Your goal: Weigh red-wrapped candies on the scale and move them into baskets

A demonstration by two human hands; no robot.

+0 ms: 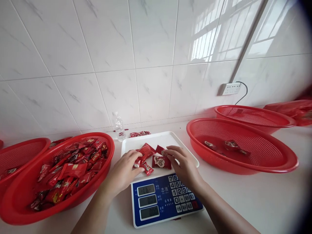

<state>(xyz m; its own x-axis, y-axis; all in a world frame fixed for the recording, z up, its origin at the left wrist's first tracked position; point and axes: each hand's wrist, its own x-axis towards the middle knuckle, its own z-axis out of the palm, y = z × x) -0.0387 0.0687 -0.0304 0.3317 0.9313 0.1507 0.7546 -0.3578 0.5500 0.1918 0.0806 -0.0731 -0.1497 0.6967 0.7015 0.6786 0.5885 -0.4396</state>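
Observation:
A blue digital scale [161, 200] with a white weighing tray [158, 139] stands in front of me. A few red candy packets [159, 161] lie on the tray's near part. My left hand [124, 170] rests at the tray's left front, its fingers curled round red packets. My right hand [181, 162] lies on the tray's right front, fingertips pinched on a red packet near the middle. A red basket [102, 175] full of several red candy packets [70, 169] sits just left of the scale.
A large red basket [243, 169] at right holds a few packets; another red basket [255, 117] sits behind it. A further red basket [21, 152] is at far left. A small plastic bottle [119, 126] and loose packets [140, 133] stand by the tiled wall. A wall socket [231, 88] is at right.

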